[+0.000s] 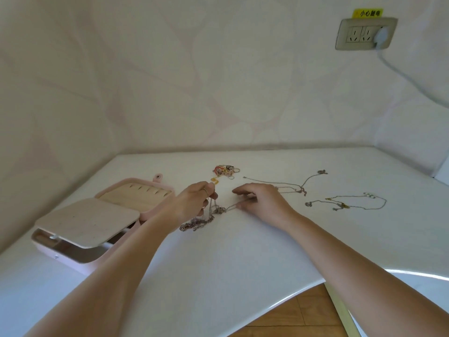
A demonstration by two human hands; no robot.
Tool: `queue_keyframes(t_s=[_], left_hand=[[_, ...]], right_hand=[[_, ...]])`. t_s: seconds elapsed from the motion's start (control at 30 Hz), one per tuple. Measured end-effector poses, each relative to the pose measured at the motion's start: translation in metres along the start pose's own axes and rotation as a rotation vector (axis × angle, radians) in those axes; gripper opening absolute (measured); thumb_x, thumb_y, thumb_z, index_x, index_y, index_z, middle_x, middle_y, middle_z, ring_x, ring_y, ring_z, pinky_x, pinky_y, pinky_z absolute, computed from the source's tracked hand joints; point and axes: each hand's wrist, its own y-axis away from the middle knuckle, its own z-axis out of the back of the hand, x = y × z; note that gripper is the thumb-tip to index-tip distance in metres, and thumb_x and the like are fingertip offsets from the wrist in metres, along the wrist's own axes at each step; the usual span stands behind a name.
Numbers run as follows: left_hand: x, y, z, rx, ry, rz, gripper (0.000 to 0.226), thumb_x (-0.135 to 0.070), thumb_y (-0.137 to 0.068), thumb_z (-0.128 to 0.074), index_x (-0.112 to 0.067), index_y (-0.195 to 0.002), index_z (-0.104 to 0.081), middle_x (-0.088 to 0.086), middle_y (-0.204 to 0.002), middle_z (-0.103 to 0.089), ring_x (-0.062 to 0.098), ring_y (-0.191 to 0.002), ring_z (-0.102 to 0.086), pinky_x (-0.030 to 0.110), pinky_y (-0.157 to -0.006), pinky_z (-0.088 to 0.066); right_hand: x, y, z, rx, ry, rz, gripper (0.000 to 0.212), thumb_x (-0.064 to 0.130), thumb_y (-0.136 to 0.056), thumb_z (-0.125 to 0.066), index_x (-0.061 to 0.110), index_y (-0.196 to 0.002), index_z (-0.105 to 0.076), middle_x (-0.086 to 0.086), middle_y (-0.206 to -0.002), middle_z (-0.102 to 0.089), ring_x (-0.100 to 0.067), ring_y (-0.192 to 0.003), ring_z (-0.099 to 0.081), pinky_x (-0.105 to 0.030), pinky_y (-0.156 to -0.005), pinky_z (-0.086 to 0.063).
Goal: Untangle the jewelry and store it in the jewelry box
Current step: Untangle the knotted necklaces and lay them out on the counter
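Observation:
A pink jewelry box (73,254) lies open at the left of the white table, its beige insert tray (87,221) swung out over the base. My left hand (194,200) pinches a tangled bunch of silver chains (196,223) and lifts part of it off the table; the rest trails down below the hand. My right hand (261,199) pinches one thin strand that runs out of the tangle to the right. A knot of rings and coloured pieces (224,170) lies behind the hands.
Two thin necklaces are laid out to the right, one with a pendant (286,184) and one farther right (352,203). The table's curved front edge (303,288) drops to a wooden floor. A wall socket (364,34) with a plugged cable is at upper right.

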Motion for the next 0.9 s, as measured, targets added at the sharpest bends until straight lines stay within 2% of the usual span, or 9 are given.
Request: queue_keyframes(t_s=[0.13,0.33,0.4,0.5,0.57,0.63,0.7,0.83,0.9], left_hand=[[0.003,-0.003,-0.001,-0.011,0.154,-0.027,0.030,-0.024,-0.103,-0.035,-0.011,-0.076,-0.041,0.002,-0.072,-0.055,0.009,-0.053,-0.034,0.020,-0.047,-0.029],[0.009,-0.019,0.008,-0.118,0.374,-0.044,0.031,-0.025,-0.102,-0.035,-0.012,-0.076,-0.044,0.001,-0.070,-0.055,0.008,-0.053,-0.041,0.019,-0.045,-0.034],[0.007,-0.022,0.011,-0.150,0.471,-0.025,0.030,-0.024,-0.102,-0.035,-0.012,-0.077,-0.045,0.000,-0.066,-0.055,0.008,-0.051,-0.041,0.018,-0.043,-0.034],[0.009,-0.023,0.013,-0.215,0.421,-0.022,0.032,-0.025,-0.102,-0.038,-0.013,-0.073,-0.043,0.001,-0.061,-0.052,0.010,-0.050,-0.039,0.018,-0.042,-0.032],[0.013,-0.023,0.012,-0.239,0.352,-0.005,0.030,-0.025,-0.100,-0.042,-0.011,-0.074,-0.045,0.002,-0.059,-0.048,0.012,-0.051,-0.036,0.018,-0.042,-0.031],[0.016,-0.023,0.010,-0.210,0.328,0.040,0.019,-0.019,-0.098,-0.048,-0.009,-0.083,-0.053,0.002,-0.058,-0.046,0.011,-0.048,-0.035,0.017,-0.040,-0.031],[0.017,-0.023,0.006,-0.139,0.291,0.057,0.008,-0.014,-0.094,-0.055,-0.009,-0.093,-0.060,-0.001,-0.057,-0.043,0.008,-0.046,-0.035,0.017,-0.042,-0.030],[0.020,-0.020,0.005,-0.090,0.166,-0.003,0.003,-0.021,-0.081,-0.072,-0.019,-0.082,-0.074,-0.004,-0.056,-0.041,0.012,-0.054,-0.033,0.024,-0.053,-0.028],[0.019,-0.019,0.006,-0.135,0.168,-0.022,0.003,-0.022,-0.078,-0.075,-0.022,-0.075,-0.075,-0.004,-0.057,-0.041,0.014,-0.056,-0.031,0.027,-0.055,-0.027]], right_hand=[[0.009,-0.012,-0.004,0.098,-0.045,0.099,0.010,0.016,-0.077,-0.075,0.019,-0.087,-0.075,0.006,-0.089,-0.069,-0.009,-0.084,-0.063,-0.029,-0.083,-0.051],[0.025,-0.044,0.006,0.491,0.014,0.071,0.016,0.026,-0.073,-0.080,0.038,-0.077,-0.070,0.009,-0.095,-0.068,-0.001,-0.080,-0.056,-0.022,-0.083,-0.043],[0.026,-0.056,0.007,0.532,0.008,0.051,0.011,0.024,-0.079,-0.075,0.035,-0.079,-0.071,0.007,-0.093,-0.071,0.001,-0.081,-0.060,-0.020,-0.082,-0.045],[0.022,-0.068,0.006,0.582,-0.263,-0.015,0.010,0.015,-0.089,-0.063,0.016,-0.092,-0.073,0.003,-0.089,-0.072,-0.002,-0.080,-0.062,-0.012,-0.076,-0.047],[0.021,-0.069,0.006,0.584,-0.495,-0.050,0.014,0.007,-0.092,-0.056,0.006,-0.095,-0.070,0.002,-0.079,-0.071,-0.005,-0.066,-0.060,-0.015,-0.064,-0.051],[0.022,-0.067,0.010,0.520,-0.524,-0.050,0.016,0.006,-0.091,-0.057,0.001,-0.101,-0.069,0.003,-0.068,-0.064,-0.003,-0.045,-0.042,-0.014,-0.040,-0.033],[0.024,-0.064,0.017,0.429,-0.429,0.008,0.016,0.006,-0.087,-0.063,0.002,-0.101,-0.070,0.010,-0.055,-0.056,-0.001,-0.039,-0.031,-0.013,-0.041,-0.021],[0.033,-0.058,0.024,0.346,-0.332,0.133,0.011,0.005,-0.078,-0.074,0.006,-0.089,-0.073,0.012,-0.064,-0.067,0.016,-0.062,-0.057,-0.005,-0.068,-0.038],[0.036,-0.055,0.025,0.319,-0.337,0.150,0.010,0.003,-0.078,-0.074,0.002,-0.088,-0.072,0.015,-0.053,-0.057,0.007,-0.048,-0.050,-0.006,-0.053,-0.035]])
